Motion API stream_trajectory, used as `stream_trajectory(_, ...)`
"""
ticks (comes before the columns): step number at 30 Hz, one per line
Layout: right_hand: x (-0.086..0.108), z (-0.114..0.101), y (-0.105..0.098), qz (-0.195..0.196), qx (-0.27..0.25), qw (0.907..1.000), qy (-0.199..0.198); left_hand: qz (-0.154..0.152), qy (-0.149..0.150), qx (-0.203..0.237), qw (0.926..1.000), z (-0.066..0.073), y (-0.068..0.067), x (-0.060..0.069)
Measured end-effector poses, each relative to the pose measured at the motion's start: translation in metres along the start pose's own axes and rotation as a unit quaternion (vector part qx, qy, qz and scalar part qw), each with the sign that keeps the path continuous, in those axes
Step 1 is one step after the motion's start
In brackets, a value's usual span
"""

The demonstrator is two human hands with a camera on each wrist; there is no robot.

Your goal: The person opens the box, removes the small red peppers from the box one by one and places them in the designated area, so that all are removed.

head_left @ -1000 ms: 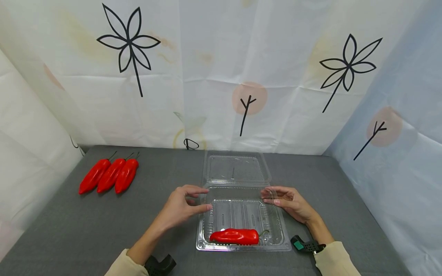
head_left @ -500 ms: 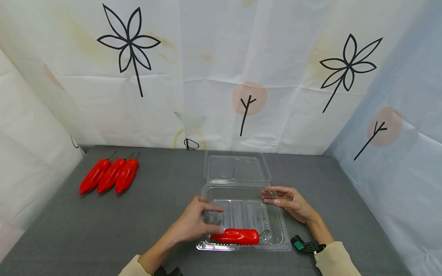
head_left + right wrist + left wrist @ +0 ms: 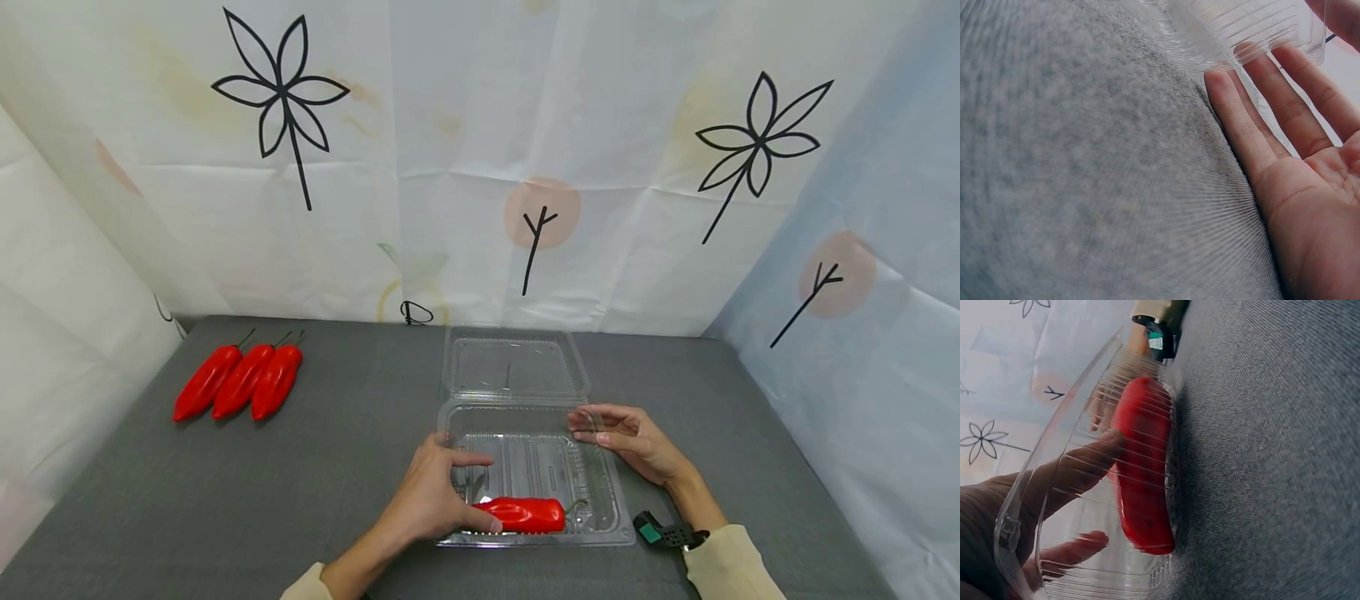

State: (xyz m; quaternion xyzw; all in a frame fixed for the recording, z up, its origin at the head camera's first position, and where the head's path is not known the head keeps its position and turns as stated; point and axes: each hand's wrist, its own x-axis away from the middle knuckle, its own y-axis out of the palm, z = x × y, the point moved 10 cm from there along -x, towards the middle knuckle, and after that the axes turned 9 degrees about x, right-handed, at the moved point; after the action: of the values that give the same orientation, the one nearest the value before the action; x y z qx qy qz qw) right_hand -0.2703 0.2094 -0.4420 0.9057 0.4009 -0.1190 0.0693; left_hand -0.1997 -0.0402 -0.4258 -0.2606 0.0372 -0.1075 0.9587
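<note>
One red pepper point(image 3: 525, 514) with a green stem lies crosswise in the near part of a clear plastic clamshell box point(image 3: 624, 508), whose lid point(image 3: 513, 367) is folded back. My left hand point(image 3: 435, 496) reaches over the box's left rim. Its thumb is at the pepper's left end, covering the tip, while the index finger extends apart from it. In the left wrist view the pepper point(image 3: 1144, 469) shows through the ribbed wall, with the thumb against or very near it. At the right side, my right hand point(image 3: 633, 437) touches the outer wall with straight fingers point(image 3: 1291, 119).
Three more red peppers point(image 3: 238, 382) lie side by side at the back left of the grey table point(image 3: 337, 467). A white patterned curtain point(image 3: 465, 167) hangs behind and along both sides.
My left hand has moved toward me and to the right, from the box's left edge to the pepper's left end. My right hand stays in place.
</note>
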Motion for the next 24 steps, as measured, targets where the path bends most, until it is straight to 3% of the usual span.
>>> stream_trajectory(5,-0.0003,-0.0013,0.0009,-0.002,-0.002,1.0,-0.001,-0.002,-0.005,-0.01,0.9999,-0.0018,0.0023,-0.0006)
stream_trajectory(10,-0.0004,-0.0024,0.0018,-0.006,-0.006,0.9999,-0.006,-0.009,0.013,-0.023,0.9996,-0.0001,0.0025,-0.0006)
stream_trajectory(17,0.0,-0.003,0.0026,-0.006,-0.012,0.9999,-0.006,-0.014,0.016,-0.039,0.999,0.0,0.0007,-0.0005)
stream_trajectory(24,-0.0003,-0.0032,0.003,-0.006,-0.017,0.9998,-0.004,0.001,0.02,-0.046,0.9987,0.0016,-0.0019,-0.0013)
